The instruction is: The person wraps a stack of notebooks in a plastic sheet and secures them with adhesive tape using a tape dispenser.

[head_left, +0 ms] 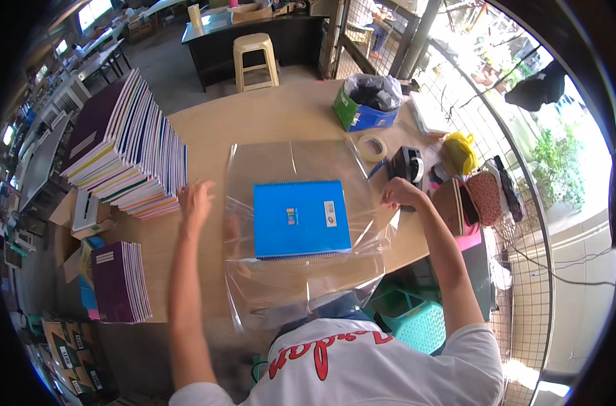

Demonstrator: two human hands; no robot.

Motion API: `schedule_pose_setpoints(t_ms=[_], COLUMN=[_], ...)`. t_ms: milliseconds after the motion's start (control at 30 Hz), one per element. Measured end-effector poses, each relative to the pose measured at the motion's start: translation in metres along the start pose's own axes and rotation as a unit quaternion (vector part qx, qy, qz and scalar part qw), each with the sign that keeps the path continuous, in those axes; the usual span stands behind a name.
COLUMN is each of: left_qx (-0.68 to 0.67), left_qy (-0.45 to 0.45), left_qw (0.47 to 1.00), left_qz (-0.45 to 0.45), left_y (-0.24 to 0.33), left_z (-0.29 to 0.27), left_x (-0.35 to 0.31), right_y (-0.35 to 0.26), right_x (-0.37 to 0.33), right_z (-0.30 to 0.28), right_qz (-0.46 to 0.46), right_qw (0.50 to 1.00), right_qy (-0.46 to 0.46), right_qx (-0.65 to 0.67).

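Note:
A blue spiral-bound notebook (pixel 301 233) lies flat on a sheet of clear plastic film (pixel 291 159) on the table in front of me. The film reaches past the notebook on every side and hangs over the near table edge. My left hand (pixel 196 201) is raised left of the film, beside the tall notebook stack, its fingers apart and nothing in them. At the film's right side is my right hand (pixel 401 194), fingers pinched together. A small pale bit shows just below them; whether it is tape or film I cannot make out.
Tall notebook stack (pixel 122 145) and shorter purple stack (pixel 119 281) stand at the left. To the right are a tape roll (pixel 372 147), a blue pen (pixel 375 169), a black tape dispenser (pixel 407 164), pouches (pixel 484 197) and a plastic-lined box (pixel 365 111). A stool (pixel 254 57) stands beyond.

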State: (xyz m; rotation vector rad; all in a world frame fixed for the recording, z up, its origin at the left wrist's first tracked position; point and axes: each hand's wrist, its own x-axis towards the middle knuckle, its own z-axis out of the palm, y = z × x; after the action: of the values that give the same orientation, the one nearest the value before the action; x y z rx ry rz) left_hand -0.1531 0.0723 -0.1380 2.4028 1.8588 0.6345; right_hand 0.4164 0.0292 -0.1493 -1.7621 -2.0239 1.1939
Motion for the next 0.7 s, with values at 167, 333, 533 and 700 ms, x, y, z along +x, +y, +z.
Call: schedule_pose_setpoints(t_ms=[167, 333, 533, 700], left_qx=[-0.170, -0.070, -0.098, -0.162], left_qy=[-0.013, -0.147, -0.161, -0.097], left_qw=[0.961, 0.979, 0.976, 0.981], left_qz=[0.218, 0.123, 0.105, 0.048], left_y=[0.210, 0.225, 0.228, 0.228], left_z=[0.052, 0.082, 0.089, 0.104], left_x=[-0.107, -0.117, -0.103, -0.079], right_y=[0.049, 0.053, -0.036, -0.022], right_x=[0.036, 0.071, 0.223, 0.282], right_z=[-0.002, -0.008, 0.079, 0.096], right_qz=[0.086, -0.010, -0.093, -0.109], right_qw=[0.987, 0.948, 0.960, 0.908], right_qy=[-0.128, 0.024, 0.244, 0.348], right_qx=[0.047, -0.318, -0.101, -0.207])
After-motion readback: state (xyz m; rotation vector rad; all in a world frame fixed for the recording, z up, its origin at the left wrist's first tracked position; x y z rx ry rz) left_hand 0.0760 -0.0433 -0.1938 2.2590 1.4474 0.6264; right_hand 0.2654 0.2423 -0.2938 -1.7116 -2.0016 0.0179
